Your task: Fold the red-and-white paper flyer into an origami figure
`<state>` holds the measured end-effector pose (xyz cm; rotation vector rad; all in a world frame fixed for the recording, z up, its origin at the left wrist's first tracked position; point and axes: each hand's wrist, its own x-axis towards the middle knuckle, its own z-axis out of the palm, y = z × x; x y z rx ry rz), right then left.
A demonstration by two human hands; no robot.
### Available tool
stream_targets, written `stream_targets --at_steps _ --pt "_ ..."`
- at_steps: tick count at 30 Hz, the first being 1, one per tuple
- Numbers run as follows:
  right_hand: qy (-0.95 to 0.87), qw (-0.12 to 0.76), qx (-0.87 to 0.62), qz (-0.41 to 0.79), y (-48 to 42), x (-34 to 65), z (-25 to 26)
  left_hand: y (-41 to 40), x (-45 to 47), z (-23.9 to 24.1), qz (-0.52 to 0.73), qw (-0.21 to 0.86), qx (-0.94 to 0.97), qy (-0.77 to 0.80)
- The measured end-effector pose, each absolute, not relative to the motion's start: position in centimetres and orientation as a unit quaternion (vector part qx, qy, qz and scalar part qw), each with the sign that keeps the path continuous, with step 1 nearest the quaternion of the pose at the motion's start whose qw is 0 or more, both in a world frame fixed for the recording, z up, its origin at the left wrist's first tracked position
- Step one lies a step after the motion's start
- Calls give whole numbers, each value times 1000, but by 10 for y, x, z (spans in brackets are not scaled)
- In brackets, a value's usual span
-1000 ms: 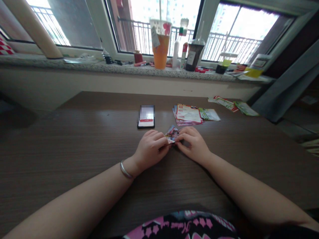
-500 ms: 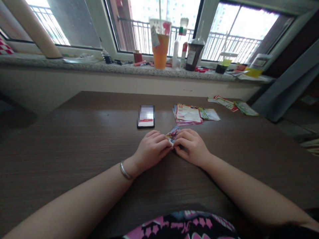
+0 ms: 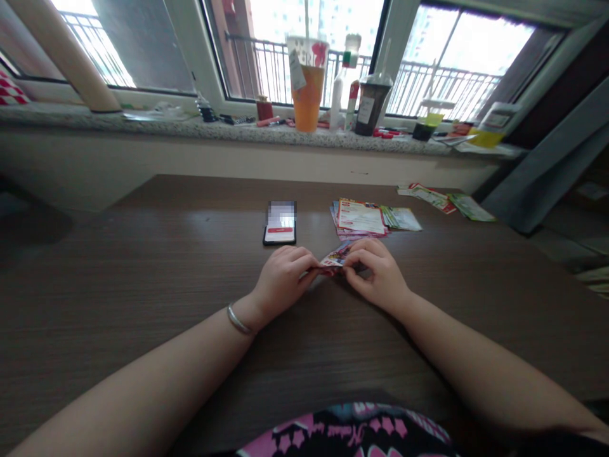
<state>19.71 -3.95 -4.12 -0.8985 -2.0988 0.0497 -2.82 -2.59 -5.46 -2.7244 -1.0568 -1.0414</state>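
Note:
Between my hands, just above the brown table (image 3: 190, 285), is a small colourful printed paper (image 3: 335, 256), which looks folded. My left hand (image 3: 287, 274) pinches its left edge between thumb and fingers. On the other side my right hand (image 3: 375, 273) grips it, thumb and forefinger close together at its near edge. The fingers hide part of the paper, so its full shape cannot be made out. Just behind it lies a stack of printed sheets (image 3: 360, 217), with a white, red-edged one on top. A phone (image 3: 280, 223) with a lit screen rests beyond my left hand.
Greenish leaflets (image 3: 402, 218) adjoin the stack on its right. More leaflets (image 3: 471, 207) lie at the table's far right corner. On the stone windowsill (image 3: 157, 127) stand an orange drink cup (image 3: 307, 95), a dark drink cup (image 3: 372, 105), bottles and small items. A grey curtain (image 3: 537, 165) hangs at right.
My right hand has shifted slightly right and my left hand slightly left, so they are farther apart. More of the paper shows between them, including a reddish lower edge.

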Motion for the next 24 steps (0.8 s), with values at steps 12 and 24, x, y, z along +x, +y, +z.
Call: stream_targets --at_steps 12,24 --pt "-789 481 -380 22 -41 199 -35 -27 -31 -55 -329 4 -867 -373" --pt "-770 499 -397 16 -35 202 -39 -24 -33 -62 -348 -135 -819 -436"
